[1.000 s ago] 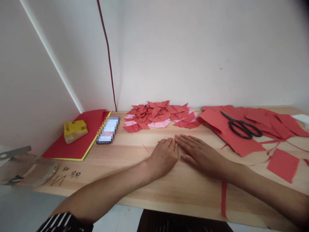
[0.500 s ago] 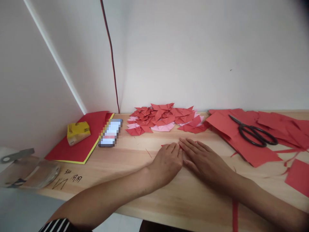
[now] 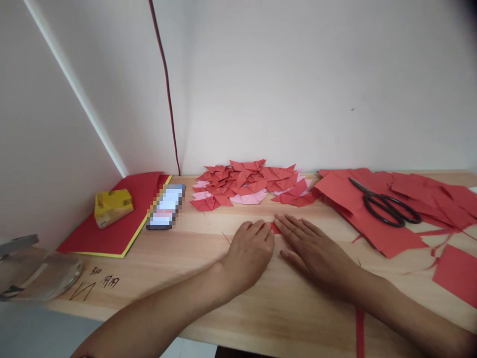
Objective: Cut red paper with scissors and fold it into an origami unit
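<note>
Both hands lie palm-down side by side on the wooden table (image 3: pixel 208 293), covering a small red paper piece (image 3: pixel 276 228) of which only a sliver shows between them. My left hand (image 3: pixel 249 253) has its fingers stretched flat over the paper's left part. My right hand (image 3: pixel 311 246) presses flat with fingers spread over the right part. Neither hand grips anything. Just beyond the fingertips lies a pile of folded red and pink paper shapes (image 3: pixel 249 186).
Black scissors (image 3: pixel 387 205) rest on loose red paper sheets (image 3: pixel 376 219) at the right. A phone (image 3: pixel 166 206), a red-and-yellow folder (image 3: pixel 119 219) with a yellow packet (image 3: pixel 110 206) sit at the left. A red cable (image 3: pixel 166 84) runs down the wall. A tape dispenser (image 3: pixel 33 271) is far left.
Both hands stay flat on the paper; the left hand has slid slightly leftward, uncovering a bit of red between the hands. The view has shifted a little.
</note>
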### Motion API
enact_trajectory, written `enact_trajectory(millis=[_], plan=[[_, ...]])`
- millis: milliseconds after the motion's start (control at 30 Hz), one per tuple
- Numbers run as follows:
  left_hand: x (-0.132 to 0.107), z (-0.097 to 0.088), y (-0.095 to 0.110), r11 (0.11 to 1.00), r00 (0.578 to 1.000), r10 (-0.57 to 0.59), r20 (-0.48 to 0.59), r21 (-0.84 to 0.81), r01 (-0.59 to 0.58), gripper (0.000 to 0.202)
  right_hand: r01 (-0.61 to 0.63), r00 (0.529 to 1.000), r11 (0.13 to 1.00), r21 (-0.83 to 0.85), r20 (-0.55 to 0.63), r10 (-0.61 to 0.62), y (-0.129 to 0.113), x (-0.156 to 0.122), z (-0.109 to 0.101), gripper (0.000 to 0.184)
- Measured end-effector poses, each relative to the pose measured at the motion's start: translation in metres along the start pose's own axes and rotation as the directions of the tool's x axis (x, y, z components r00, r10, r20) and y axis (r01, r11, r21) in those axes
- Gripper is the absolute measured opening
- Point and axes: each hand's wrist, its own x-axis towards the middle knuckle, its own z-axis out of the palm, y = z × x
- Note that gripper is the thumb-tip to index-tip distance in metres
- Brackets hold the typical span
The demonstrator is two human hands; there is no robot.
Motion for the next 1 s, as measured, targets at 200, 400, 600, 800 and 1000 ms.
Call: enact_trajectory(millis=[200, 400, 600, 800, 1000], plan=[[0.001, -0.002, 0.000, 0.999, 0.999, -0.028, -0.015, -0.022, 0.028, 0.013, 0.009, 0.999, 1.000, 0.020, -0.048, -0.008, 0.002, -0.002, 0.003, 0.062], [0.010, -0.001, -0.009, 0.955, 0.983, -0.183, 0.024, -0.231, 0.183, 0.010, 0.022, 0.998, 0.999, 0.027, -0.055, -0.020, 0.003, -0.001, 0.001, 0.058], [0.020, 0.002, -0.021, 0.835, 0.932, -0.352, 0.082, -0.422, 0.352, 0.024, -0.032, 0.988, 0.996, 0.078, -0.149, 0.043, 0.004, 0.005, -0.006, 0.041], [0.019, 0.001, -0.020, 0.788, 0.932, -0.343, 0.118, -0.505, 0.354, 0.022, -0.048, 0.981, 0.985, 0.164, -0.176, 0.077, 0.009, 0.008, -0.013, 0.021], [0.019, -0.004, -0.017, 0.706, 0.906, -0.380, 0.184, -0.575, 0.413, 0.043, -0.029, 0.978, 0.971, 0.237, -0.193, 0.077, 0.009, 0.007, -0.012, 0.011]])
